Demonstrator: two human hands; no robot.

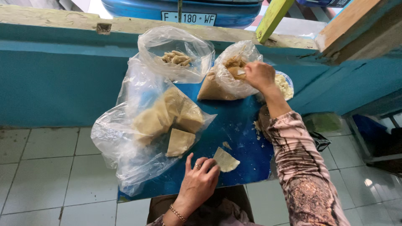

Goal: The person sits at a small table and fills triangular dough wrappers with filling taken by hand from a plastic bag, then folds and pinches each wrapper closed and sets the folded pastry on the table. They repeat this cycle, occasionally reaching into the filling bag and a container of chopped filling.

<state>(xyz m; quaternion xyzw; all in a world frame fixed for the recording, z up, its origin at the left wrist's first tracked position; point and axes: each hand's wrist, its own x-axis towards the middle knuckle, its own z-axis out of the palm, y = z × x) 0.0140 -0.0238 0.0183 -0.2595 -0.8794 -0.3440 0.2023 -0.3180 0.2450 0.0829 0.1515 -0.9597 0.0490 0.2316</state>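
Pale dough wrapper (225, 160) pinned flat under left hand (200, 180) fingertips on blue board (238, 138).
Left fingers spread, pressing the wrapper's edge, not clenched; ring and bracelet on that hand. Right hand (259, 75) reaches into clear bag of brownish filling (222, 81), fingers pinched inside the mouth; what they grip cannot be made out. Just left, a large plastic bag of stacked wrappers (167, 119). Behind it, a bag of small rolled pieces (176, 58). Teal wall (54, 79) beyond.

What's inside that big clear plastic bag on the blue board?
The big clear bag holds pale, flat triangular dough sheets, stacked and overlapping. One sheet lies at its mouth. The crumpled plastic hides how many are underneath.
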